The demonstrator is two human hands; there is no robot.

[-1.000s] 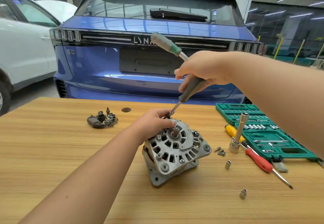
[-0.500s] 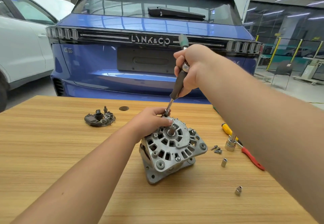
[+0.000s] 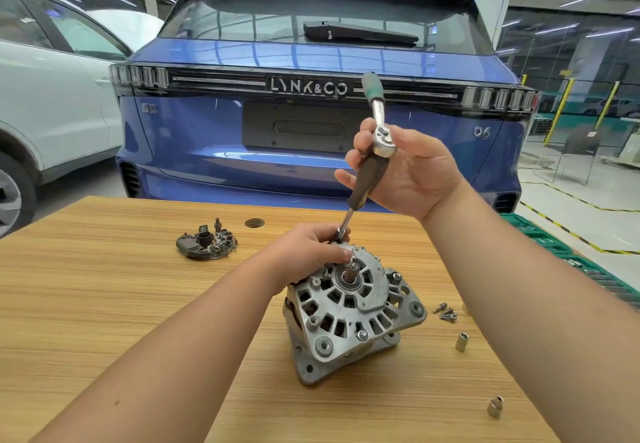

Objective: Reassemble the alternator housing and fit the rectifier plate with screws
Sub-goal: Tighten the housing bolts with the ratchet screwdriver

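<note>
Head view: your right hand (image 3: 412,169) is up in the middle of the frame. Its grip is wrapped round a driver w/ a dark handle (image 3: 367,179), and a ratchet (image 3: 380,120) w/ a green end sits on top of that handle. The driver's thin metal shaft tilts down and left to the alternator housing (image 3: 349,311), which stands on the wooden worktop (image 3: 104,304) at center, a bit low in the frame.

Your left hand (image 3: 308,252) rests on the top left of the housing, fingers curled round the shaft tip right where it meets the metal. Can't tell what the tip sits on, the fingers hide it.

The rectifier plate (image 3: 207,243) lies apart on the worktop, left of center, not on the housing. A small pile of screws (image 3: 446,312) lies just right of the housing. Two small sockets (image 3: 461,341) lie lower right, one nearer the frame's bottom edge. A green tool case (image 3: 561,252) peeks in at the right edge. A blue car (image 3: 311,137) fills the top, behind the worktop.
</note>
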